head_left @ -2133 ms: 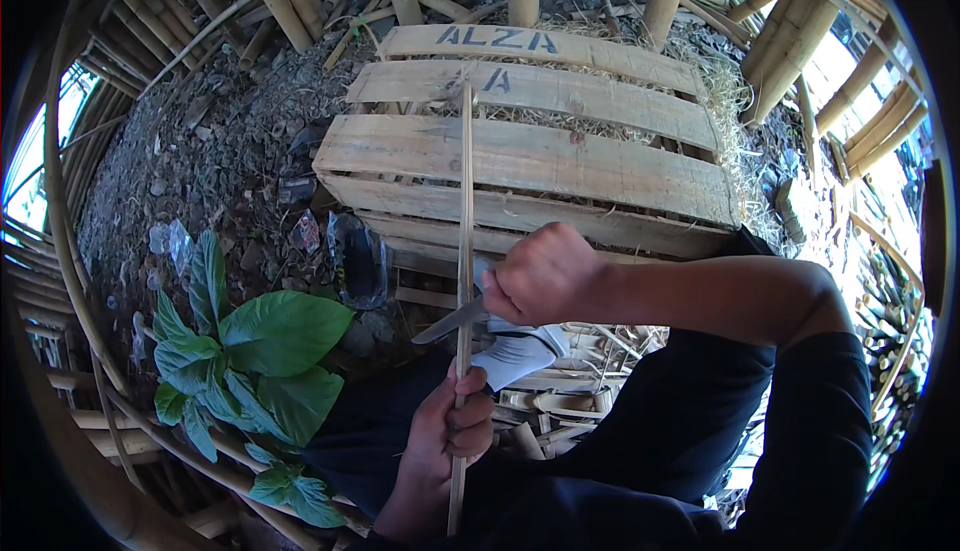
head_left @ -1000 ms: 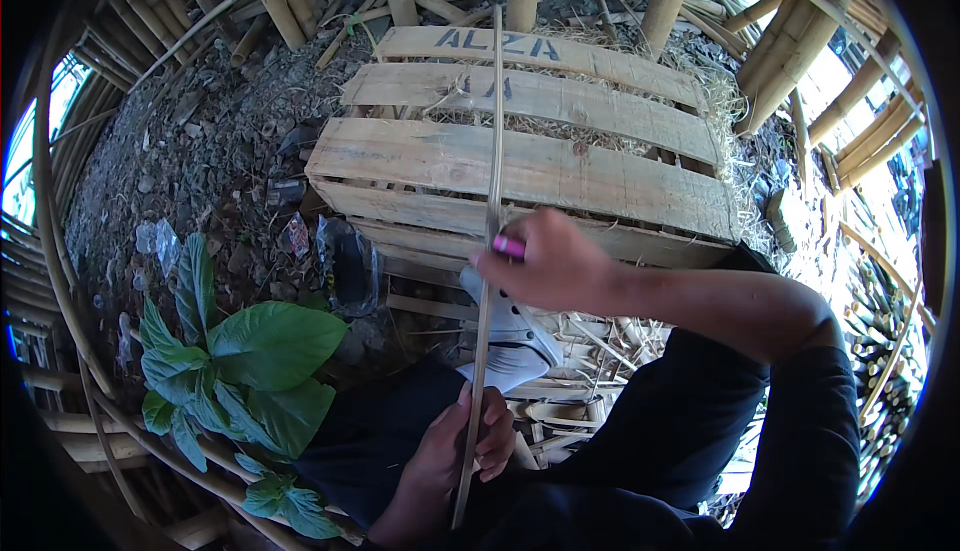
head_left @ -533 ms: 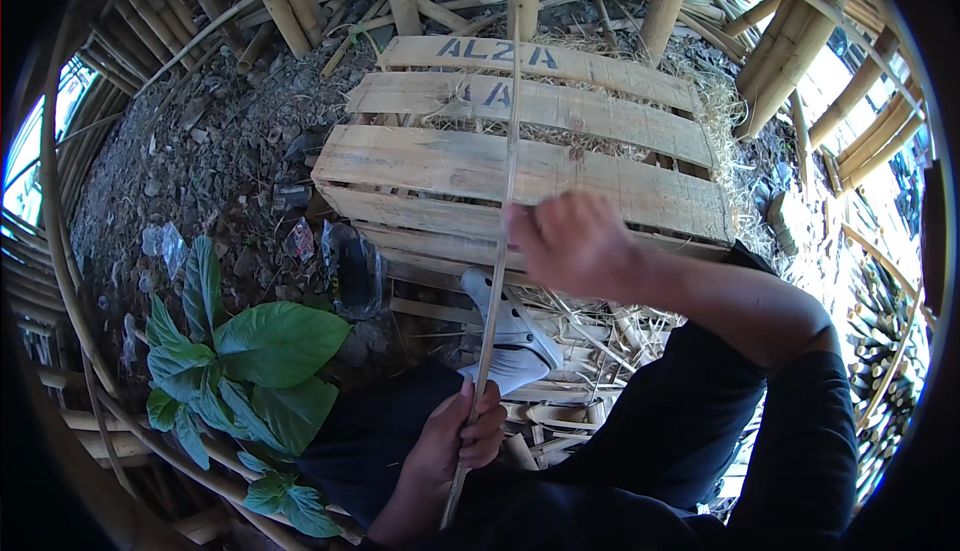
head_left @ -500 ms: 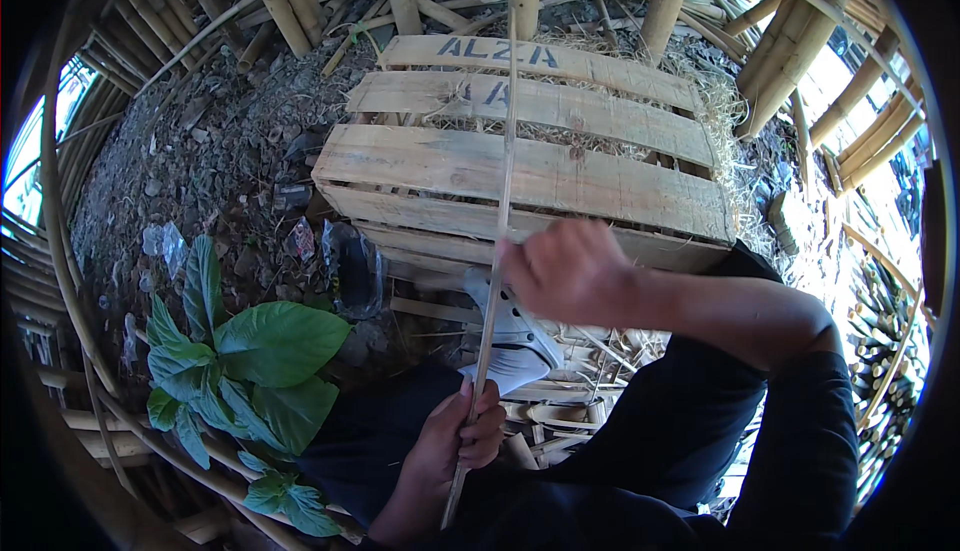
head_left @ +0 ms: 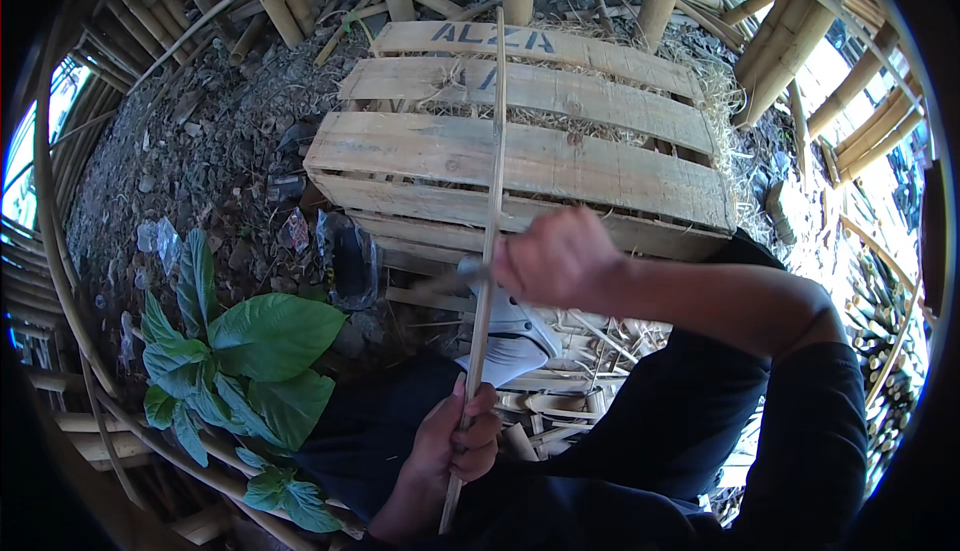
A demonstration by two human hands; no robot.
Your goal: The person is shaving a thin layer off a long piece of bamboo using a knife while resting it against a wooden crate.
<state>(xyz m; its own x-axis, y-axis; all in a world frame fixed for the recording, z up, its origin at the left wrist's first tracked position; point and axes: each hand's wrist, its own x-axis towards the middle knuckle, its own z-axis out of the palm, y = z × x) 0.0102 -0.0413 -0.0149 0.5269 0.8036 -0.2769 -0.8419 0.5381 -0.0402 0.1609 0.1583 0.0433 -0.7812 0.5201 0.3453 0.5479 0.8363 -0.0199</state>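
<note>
A long, thin bamboo strip (head_left: 497, 141) runs from my lap up across the wooden crate (head_left: 420, 146). Low in the view, my left hand (head_left: 465, 441) is wrapped round the strip's lower part. Higher up, my right hand (head_left: 560, 259) is closed beside the strip, smeared by motion. A blurred, blade-like tool (head_left: 440, 281) juts out leftward from it across the strip; its exact kind is unclear. Beneath lies a pale shoe (head_left: 535, 336) on my foot.
The slatted crate lies ahead with straw in its gaps. A leafy green plant (head_left: 270, 336) grows at the left, near plastic scraps (head_left: 160, 241) on stony ground. Bamboo posts (head_left: 795, 41) stand behind and at the right. Cut bamboo pieces (head_left: 885, 351) are stacked at the far right.
The whole view has shifted slightly. My right hand remains beside the strip, blurred in both frames, and the strip's top leans a little further left. My left hand keeps its hold.
</note>
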